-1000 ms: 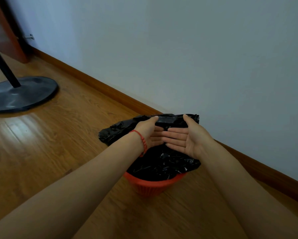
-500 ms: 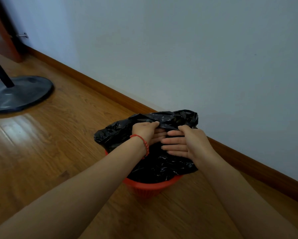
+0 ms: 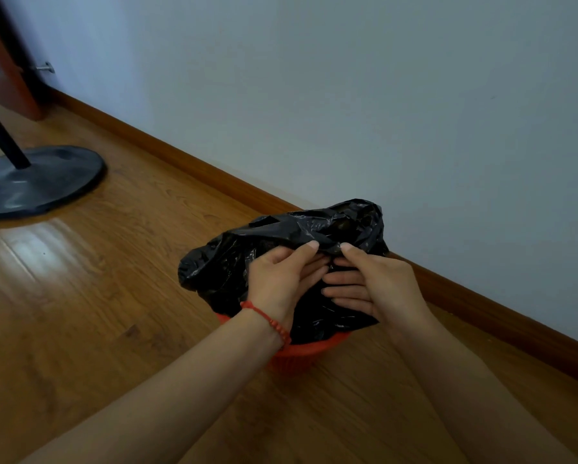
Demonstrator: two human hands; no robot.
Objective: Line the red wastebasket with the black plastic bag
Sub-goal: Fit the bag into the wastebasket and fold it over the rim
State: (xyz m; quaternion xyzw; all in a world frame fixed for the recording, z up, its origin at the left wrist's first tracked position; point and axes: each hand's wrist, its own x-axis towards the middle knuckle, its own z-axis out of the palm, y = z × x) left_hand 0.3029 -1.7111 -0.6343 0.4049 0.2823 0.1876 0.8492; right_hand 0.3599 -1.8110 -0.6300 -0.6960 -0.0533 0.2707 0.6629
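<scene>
Over the red wastebasket [image 3: 302,354] by the wall, the left hand [image 3: 280,279] and right hand [image 3: 371,286], open-palmed a second ago, now pinch the black bag [image 3: 280,236] bunched on its rim, probably working the mouth apart before spreading it.

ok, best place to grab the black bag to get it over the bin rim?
Probably the loose top edge of the black bag, from above at the wall side. It stands bunched above the red bin, where the left hand and right hand pinch it; lower down it is slack.
</scene>
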